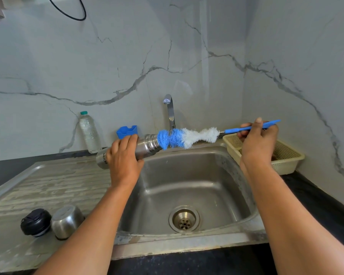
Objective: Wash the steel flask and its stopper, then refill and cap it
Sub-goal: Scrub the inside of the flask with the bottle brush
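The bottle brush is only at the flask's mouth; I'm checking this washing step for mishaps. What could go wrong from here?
The bottle brush looks wider than the mouth of the flask, so forcing it in could flick water about.
The left hand alone holds the flask sideways above the sink; it might slip.
The steel cup and black stopper stand close by the left forearm and could get knocked.

Steel drainboard (48, 185) carries a black stopper (35, 222) and an upturned steel cup (67, 221) (just beside each other); the dark counter (0, 171) holds a water bottle (89, 132), blue holder (127, 131), cream basket (290, 161)
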A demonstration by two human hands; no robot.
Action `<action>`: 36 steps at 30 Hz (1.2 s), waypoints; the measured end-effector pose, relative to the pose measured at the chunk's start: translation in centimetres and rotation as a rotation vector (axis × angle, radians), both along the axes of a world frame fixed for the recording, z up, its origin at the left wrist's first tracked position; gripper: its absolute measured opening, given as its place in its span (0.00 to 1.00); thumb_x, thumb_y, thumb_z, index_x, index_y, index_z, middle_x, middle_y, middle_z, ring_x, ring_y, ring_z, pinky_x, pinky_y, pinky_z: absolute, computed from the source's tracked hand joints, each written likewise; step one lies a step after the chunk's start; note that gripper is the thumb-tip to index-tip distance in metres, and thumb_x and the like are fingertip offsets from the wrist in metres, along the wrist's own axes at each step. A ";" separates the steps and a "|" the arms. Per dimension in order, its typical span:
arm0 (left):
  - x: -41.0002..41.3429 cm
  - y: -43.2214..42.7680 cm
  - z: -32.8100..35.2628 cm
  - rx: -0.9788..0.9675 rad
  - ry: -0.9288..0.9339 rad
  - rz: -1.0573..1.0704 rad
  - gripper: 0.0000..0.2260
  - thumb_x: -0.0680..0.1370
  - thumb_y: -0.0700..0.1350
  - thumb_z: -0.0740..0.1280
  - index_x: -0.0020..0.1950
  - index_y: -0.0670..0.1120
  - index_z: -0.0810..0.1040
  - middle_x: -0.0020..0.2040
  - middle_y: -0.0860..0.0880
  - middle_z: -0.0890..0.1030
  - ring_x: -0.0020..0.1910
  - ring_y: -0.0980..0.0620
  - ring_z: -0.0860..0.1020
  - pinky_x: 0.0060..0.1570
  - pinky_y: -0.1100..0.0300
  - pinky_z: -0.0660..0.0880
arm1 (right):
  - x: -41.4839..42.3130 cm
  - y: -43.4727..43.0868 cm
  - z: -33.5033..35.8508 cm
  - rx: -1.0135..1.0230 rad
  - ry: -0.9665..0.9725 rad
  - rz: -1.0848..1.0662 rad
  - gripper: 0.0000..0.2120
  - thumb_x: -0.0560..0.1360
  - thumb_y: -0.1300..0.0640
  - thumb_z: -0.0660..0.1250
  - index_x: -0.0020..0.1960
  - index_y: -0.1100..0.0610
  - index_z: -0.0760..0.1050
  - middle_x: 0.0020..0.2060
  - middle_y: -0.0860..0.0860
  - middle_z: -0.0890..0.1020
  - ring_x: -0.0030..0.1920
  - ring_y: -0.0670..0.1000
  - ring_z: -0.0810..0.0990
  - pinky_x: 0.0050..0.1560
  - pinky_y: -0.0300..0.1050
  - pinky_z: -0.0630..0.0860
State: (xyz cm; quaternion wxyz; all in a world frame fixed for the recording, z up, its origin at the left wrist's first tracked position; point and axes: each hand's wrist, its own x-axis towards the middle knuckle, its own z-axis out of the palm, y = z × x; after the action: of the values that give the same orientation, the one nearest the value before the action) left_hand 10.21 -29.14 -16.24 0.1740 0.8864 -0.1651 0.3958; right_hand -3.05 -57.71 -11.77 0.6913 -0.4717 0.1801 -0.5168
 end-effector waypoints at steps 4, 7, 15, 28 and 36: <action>0.0 0.0 0.0 0.023 -0.014 0.016 0.37 0.65 0.40 0.82 0.72 0.47 0.74 0.68 0.49 0.78 0.66 0.42 0.70 0.64 0.40 0.68 | 0.2 -0.1 -0.3 0.006 -0.007 0.047 0.07 0.87 0.50 0.56 0.51 0.51 0.66 0.41 0.48 0.83 0.37 0.44 0.79 0.47 0.38 0.80; -0.1 -0.1 0.0 0.034 -0.024 0.014 0.37 0.64 0.39 0.83 0.71 0.48 0.75 0.66 0.49 0.78 0.64 0.42 0.70 0.61 0.41 0.67 | 0.2 0.1 -0.4 -0.004 -0.032 0.088 0.07 0.87 0.51 0.55 0.53 0.52 0.66 0.40 0.48 0.83 0.37 0.44 0.79 0.51 0.41 0.81; -0.9 -2.2 -0.2 0.113 -0.044 -0.044 0.38 0.62 0.41 0.83 0.70 0.51 0.76 0.66 0.53 0.78 0.63 0.44 0.71 0.60 0.45 0.64 | 0.9 1.7 -0.6 -0.098 -0.064 0.193 0.07 0.87 0.54 0.55 0.52 0.54 0.67 0.39 0.48 0.83 0.35 0.43 0.79 0.46 0.41 0.79; -1.0 -1.9 -0.5 0.105 -0.057 -0.011 0.37 0.61 0.37 0.81 0.69 0.50 0.76 0.65 0.51 0.79 0.62 0.44 0.69 0.59 0.41 0.66 | 1.1 1.8 -1.5 0.010 -0.074 0.378 0.04 0.86 0.53 0.59 0.54 0.54 0.68 0.49 0.54 0.88 0.38 0.45 0.81 0.47 0.41 0.80; -1.0 -2.0 -0.4 0.102 -0.036 -0.017 0.37 0.62 0.38 0.82 0.70 0.50 0.76 0.66 0.52 0.78 0.61 0.44 0.69 0.59 0.42 0.66 | 1.3 2.4 -1.6 0.031 -0.113 0.394 0.04 0.86 0.55 0.59 0.55 0.55 0.67 0.49 0.54 0.88 0.37 0.44 0.81 0.46 0.40 0.80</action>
State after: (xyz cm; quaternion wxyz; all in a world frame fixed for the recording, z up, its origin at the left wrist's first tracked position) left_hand 9.20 -31.11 -16.68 0.1288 0.8856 -0.1956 0.4011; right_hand -1.75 -55.35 -13.34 0.7954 -0.4571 0.0532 -0.3944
